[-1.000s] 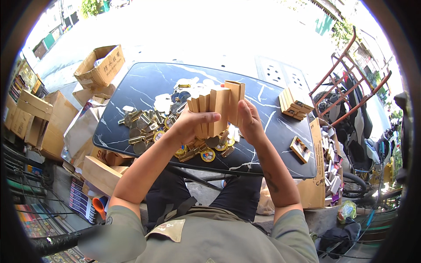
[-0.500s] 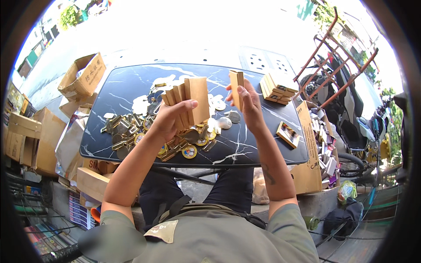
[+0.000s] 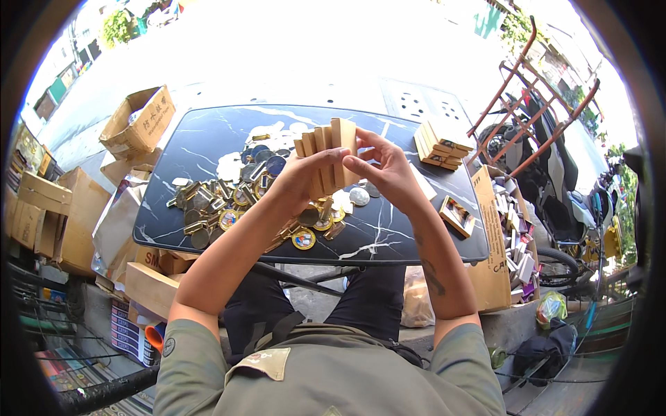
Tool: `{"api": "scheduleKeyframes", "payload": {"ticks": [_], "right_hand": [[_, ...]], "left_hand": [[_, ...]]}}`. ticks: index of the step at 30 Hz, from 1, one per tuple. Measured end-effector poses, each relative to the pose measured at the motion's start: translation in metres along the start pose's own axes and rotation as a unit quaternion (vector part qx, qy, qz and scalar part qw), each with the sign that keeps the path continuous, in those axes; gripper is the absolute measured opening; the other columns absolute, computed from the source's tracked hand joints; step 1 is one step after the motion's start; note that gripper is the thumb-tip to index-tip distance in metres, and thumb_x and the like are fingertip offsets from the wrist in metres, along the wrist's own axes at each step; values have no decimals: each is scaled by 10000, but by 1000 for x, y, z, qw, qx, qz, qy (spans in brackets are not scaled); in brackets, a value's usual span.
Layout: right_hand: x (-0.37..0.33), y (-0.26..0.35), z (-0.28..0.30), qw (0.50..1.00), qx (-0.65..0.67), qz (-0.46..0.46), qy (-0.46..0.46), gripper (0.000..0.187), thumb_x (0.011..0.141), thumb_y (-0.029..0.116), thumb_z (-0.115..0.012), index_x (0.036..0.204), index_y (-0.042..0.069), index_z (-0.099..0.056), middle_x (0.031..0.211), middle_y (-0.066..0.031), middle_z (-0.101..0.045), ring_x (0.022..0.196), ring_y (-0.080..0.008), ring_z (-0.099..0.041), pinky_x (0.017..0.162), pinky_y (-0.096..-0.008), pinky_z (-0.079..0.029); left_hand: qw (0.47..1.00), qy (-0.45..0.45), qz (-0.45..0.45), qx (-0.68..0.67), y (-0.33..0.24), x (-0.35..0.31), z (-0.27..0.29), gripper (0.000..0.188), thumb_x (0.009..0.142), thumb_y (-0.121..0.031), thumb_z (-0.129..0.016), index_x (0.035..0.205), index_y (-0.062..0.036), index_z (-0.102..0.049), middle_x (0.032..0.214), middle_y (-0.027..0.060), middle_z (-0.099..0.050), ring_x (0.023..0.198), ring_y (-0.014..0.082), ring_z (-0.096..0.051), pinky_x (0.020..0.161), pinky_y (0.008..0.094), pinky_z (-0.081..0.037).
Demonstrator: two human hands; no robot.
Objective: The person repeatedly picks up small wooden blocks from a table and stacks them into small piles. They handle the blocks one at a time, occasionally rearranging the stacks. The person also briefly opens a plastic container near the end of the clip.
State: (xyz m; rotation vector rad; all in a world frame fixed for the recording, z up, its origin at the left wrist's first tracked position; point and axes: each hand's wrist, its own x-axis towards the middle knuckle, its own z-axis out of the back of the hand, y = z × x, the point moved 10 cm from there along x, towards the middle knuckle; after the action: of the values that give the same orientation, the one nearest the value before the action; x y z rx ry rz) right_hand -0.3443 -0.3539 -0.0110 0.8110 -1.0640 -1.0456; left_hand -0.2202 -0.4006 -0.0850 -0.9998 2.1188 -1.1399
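Note:
My left hand (image 3: 309,173) is wrapped round a row of several flat brown boxes (image 3: 345,142), held upright and fanned slightly above the table. At the right end of this row, my right hand (image 3: 381,166) closes its thumb and fingers on the end box; part of its grip is hidden. Beneath and left of my hands spreads a heap of round medals (image 3: 303,239), some coloured, some plain silver or dark, mixed with small gold-coloured pieces (image 3: 201,197). A pale flat piece (image 3: 422,182) lies beside my right wrist.
The black marble-patterned table (image 3: 374,236) bears a stack of brown boxes (image 3: 440,149) at the far right and an open box frame (image 3: 458,216) nearer. Cartons (image 3: 142,121) flank the left side. A carton of small boxes (image 3: 491,239) and a red metal frame (image 3: 534,104) are on the right.
My right hand has come left to the row in my left hand; the separate box it held apart no longer shows apart. My left hand moved right. A pale flat piece now shows by my right wrist.

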Motion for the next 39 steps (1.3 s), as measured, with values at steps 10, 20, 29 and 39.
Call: {"api": "scheduleKeyframes", "payload": {"ticks": [10,20,29,39], "right_hand": [[39,1,-54,991,107,-13,73,822,779,154,-859,1466,-35,-450,1266,-106,-590,1102,-166,-609,924,-344,-574],[30,-22,-38,971,235,-23,28,838,751,181,-900,1443,-30,-479,1298,-165,-606,1150,-252,-628,968,-422,-558],[26,-17,-49,954,273,-14,124,766,791,68,-838,1454,-15,-463,1311,-130,-632,1210,-217,-599,983,-414,-558],[27,-18,-40,959,272,4,82,794,712,25,-871,1413,-14,-500,1286,-146,-629,1183,-240,-597,987,-428,-547]], "left_hand": [[990,-10,-112,90,-58,-16,24,572,757,-160,-866,1237,30,-620,1113,128,-693,976,189,-697,844,346,-581],[983,-24,-115,138,-50,-23,26,533,724,-186,-884,1150,20,-639,1028,113,-704,903,179,-704,816,333,-576],[977,-67,-123,159,-48,-26,35,494,755,-151,-852,1172,16,-645,1026,103,-703,900,165,-697,798,325,-573],[949,-43,-195,242,-65,-28,21,629,687,-166,-901,1204,-6,-582,1059,88,-661,992,163,-664,842,318,-563]]}}
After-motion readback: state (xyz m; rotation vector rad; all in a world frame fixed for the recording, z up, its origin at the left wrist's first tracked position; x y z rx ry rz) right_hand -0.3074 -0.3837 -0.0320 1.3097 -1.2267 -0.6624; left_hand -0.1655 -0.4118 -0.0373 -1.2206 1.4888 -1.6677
